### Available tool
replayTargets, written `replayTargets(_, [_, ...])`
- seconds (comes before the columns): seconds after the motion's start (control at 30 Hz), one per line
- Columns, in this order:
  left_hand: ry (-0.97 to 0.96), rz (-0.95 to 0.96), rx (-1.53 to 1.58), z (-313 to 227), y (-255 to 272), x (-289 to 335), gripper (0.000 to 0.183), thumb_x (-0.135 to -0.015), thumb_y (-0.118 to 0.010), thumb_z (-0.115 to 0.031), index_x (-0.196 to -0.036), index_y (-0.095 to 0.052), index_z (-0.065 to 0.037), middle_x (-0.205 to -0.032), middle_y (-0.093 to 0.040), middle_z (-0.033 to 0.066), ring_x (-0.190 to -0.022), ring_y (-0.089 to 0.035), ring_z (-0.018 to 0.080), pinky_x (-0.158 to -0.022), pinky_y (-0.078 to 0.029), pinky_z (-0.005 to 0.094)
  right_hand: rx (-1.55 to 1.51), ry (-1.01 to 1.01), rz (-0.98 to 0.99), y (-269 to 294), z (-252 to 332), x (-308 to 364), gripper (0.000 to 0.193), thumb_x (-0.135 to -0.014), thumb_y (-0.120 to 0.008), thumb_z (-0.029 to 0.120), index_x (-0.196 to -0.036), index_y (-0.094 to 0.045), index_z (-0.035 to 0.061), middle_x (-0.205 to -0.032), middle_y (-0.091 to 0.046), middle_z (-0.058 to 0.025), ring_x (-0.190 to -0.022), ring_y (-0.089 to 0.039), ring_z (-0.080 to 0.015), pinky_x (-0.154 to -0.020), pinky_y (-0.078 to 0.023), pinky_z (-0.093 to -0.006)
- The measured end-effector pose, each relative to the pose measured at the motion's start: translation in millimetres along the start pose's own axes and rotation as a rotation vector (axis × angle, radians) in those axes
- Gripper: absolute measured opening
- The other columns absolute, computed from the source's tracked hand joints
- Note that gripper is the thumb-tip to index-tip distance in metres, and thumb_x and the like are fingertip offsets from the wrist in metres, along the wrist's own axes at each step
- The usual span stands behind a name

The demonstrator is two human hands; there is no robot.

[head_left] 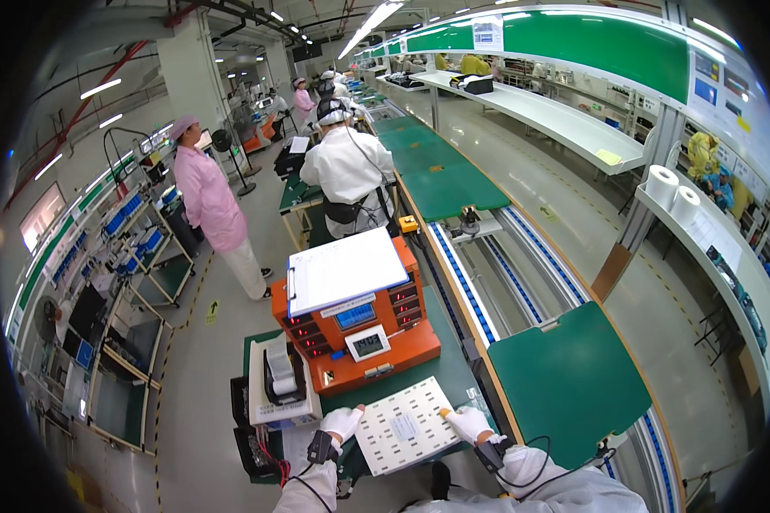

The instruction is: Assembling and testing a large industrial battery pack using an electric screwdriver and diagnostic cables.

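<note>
A cream-white panel (428, 402) with rows of small dark slots and a pale label in its middle is held level in front of me, over the near edge of the green bench top. My left hand (342, 423), in a white glove with bare fingertips, is closed on the panel's left edge. On the right edge, my right hand (468, 424) grips it the same way, thumb on top. Just beyond the panel stands an orange tester (376, 363) with red digit displays, carrying a small white digital clock (368, 344) and a clipboard (346, 274) with paper.
A label printer (281, 376) and black bins (252, 453) with wires sit left of the panel. Along my right runs a conveyor with blue rollers and a green board (565, 385). Ahead, a person in white (348, 171) works; another in pink (210, 197) stands left.
</note>
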State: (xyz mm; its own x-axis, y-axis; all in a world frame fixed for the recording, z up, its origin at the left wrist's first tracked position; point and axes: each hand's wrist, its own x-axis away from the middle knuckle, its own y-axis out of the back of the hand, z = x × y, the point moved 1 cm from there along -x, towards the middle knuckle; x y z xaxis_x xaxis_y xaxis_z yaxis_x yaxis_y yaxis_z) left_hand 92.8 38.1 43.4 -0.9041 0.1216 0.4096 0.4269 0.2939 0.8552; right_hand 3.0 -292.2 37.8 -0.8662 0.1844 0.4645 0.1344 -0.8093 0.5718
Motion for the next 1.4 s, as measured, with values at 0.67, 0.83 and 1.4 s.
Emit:
replayTargets(0.67, [-0.271,-0.708,0.366,43.4,-93.0,184.0,0.038,-0.072,-0.073,-0.019,-0.109,-0.07,-0.01,-0.117,-0.06,0.0154,-0.115,-0.054,0.0347,-0.097,-0.045,0.0449,-0.28,0.244,-0.237,-20.1,7.0,-2.6,0.028,-0.093,-0.067,0.021,-0.104,-0.063,-0.0035,-0.082,-0.066,-0.007,-0.072,-0.058,-0.0117,-0.066,-0.048,-0.0276])
replayTargets(0.83, [-0.346,-0.655,0.208,45.8,-72.8,165.2,0.04,-0.067,-0.074,-0.02,-0.107,-0.071,-0.013,-0.124,-0.057,0.0134,-0.127,-0.047,0.0326,-0.103,-0.041,0.0469,-0.228,0.276,-0.277,-23.6,-4.5,-11.0,0.03,-0.094,-0.066,0.02,-0.109,-0.062,-0.0068,-0.093,-0.068,-0.0097,-0.08,-0.059,-0.013,-0.072,-0.048,-0.0274])
replayTargets(1.4, [-0.948,-0.327,-0.186,52.7,-23.7,82.5,0.026,-0.061,-0.074,-0.037,-0.076,-0.071,-0.015,-0.11,-0.064,0.0055,-0.124,-0.048,0.0333,-0.106,-0.027,0.0609,0.153,0.26,0.215,-10.3,-73.5,47.6,0.068,-0.075,-0.083,0.022,-0.131,-0.052,-0.0006,-0.103,-0.067,-0.014,-0.095,-0.066,-0.0255,-0.083,-0.053,-0.034])
